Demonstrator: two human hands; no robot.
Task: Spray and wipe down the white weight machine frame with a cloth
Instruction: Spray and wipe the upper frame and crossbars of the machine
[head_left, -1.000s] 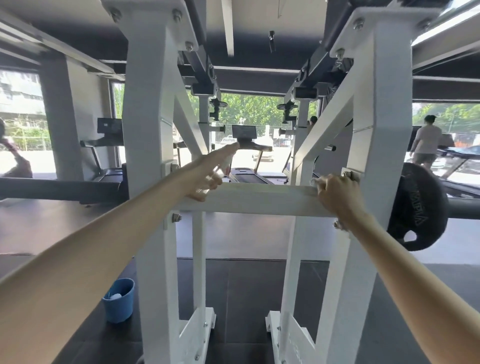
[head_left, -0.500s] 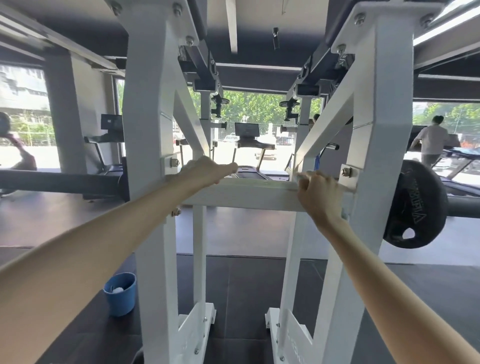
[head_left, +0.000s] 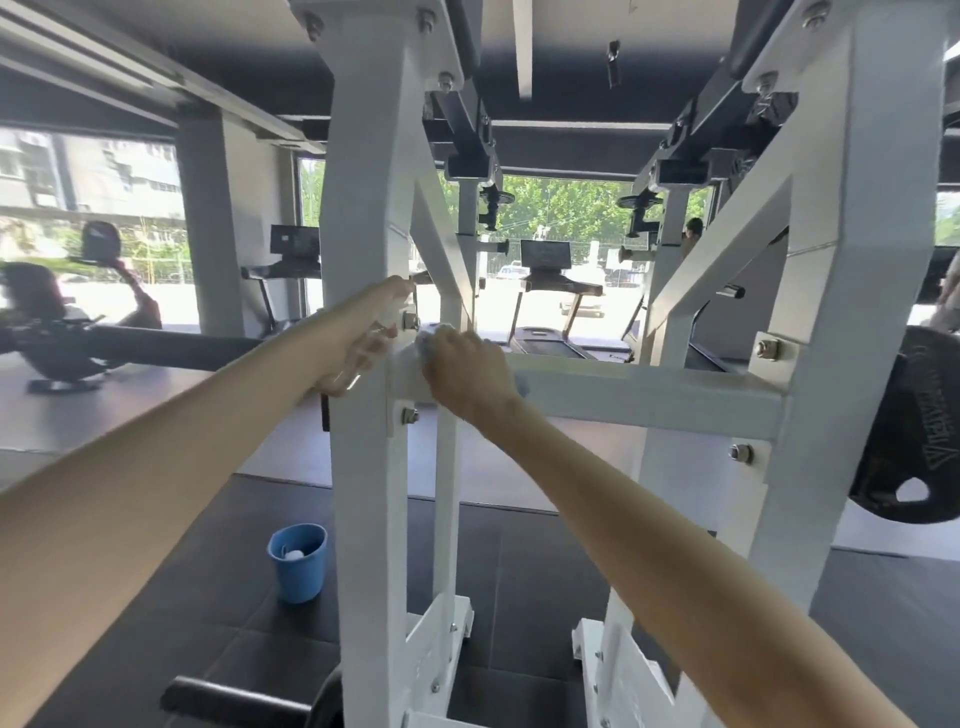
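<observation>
Cloth (head_left: 423, 343) sits bunched under the right hand (head_left: 467, 371), whose fingers curl over it, at the left end of the white frame's crossbar (head_left: 649, 392). The bar's long axis runs off rightward, so I judge the next stroke goes that way. Just beside it, the left hand (head_left: 353, 332) grips a clear spray bottle (head_left: 358, 364) against the left upright (head_left: 363, 208). One cloth, one bottle, one crossbar.

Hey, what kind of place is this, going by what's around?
Most likely a gym. Treadmills stand in a row by the windows, a black weight plate hangs at the right of the white frame, and the floor looks like dark matting.
</observation>
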